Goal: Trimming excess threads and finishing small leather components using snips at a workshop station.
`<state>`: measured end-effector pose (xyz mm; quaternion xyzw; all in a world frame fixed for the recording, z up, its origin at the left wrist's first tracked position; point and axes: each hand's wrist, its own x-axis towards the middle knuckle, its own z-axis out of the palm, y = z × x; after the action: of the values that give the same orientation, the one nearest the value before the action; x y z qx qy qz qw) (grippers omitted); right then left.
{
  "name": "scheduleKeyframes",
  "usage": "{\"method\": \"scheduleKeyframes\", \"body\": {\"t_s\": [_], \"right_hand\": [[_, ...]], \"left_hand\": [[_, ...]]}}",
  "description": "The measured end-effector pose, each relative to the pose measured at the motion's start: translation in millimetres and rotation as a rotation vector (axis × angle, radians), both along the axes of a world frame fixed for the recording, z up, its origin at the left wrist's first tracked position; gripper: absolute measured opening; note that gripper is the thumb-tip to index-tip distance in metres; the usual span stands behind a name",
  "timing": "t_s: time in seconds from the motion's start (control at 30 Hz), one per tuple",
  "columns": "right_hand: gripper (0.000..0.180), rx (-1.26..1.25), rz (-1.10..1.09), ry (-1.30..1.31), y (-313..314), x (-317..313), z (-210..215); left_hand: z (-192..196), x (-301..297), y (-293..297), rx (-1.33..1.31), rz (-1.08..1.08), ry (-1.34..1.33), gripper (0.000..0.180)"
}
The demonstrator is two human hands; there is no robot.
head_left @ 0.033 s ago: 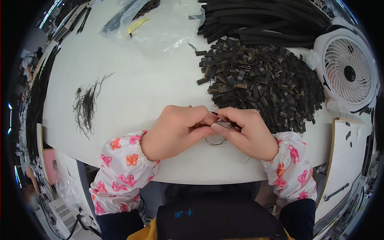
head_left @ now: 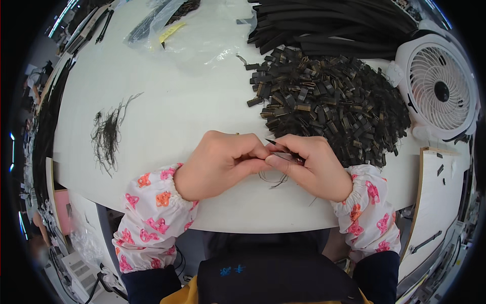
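Over the near middle of the white table (head_left: 172, 121), my two hands meet at the fingertips. My left hand (head_left: 223, 164) is closed in a pinch; what it grips is mostly hidden by the fingers. Wrapped round a slim dark pointed tool (head_left: 297, 158), my right hand (head_left: 314, 164) has the tool's tip showing above the fingers. Thin dark threads (head_left: 273, 180) hang in loose loops beneath the fingertips. Just beyond my right hand lies a big heap of small black folded fabric pieces (head_left: 329, 101) with frayed thread ends.
A tangle of black threads (head_left: 107, 137) lies at the left. Long black strips (head_left: 329, 28) are stacked behind the heap. A white fan (head_left: 440, 88) stands at the right. Clear plastic bags (head_left: 202, 43) and a yellow strip (head_left: 172, 32) lie at the far side.
My hands stay together, the left one slightly higher. The pointed tool's tip shows more above my right fingers, and the hanging threads have shifted shape.
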<state>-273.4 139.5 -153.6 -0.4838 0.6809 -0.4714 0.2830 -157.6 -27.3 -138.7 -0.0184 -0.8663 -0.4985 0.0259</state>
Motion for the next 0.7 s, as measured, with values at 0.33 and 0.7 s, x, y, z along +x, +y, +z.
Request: {"method": "scheduleKeyframes", "body": {"t_s": [0.33,0.7], "right_hand": [[0.027,-0.18,-0.311,0.281,2.3,-12.7,5.5],[0.023,-0.189,-0.139,0.221,0.5,-8.4,-2.7]], "left_hand": [[13.5,-11.0,-18.9,-0.252,0.067,-0.016,0.008],[8.5,-5.9,-11.3,-0.09,0.047,-0.075,0.006]]}}
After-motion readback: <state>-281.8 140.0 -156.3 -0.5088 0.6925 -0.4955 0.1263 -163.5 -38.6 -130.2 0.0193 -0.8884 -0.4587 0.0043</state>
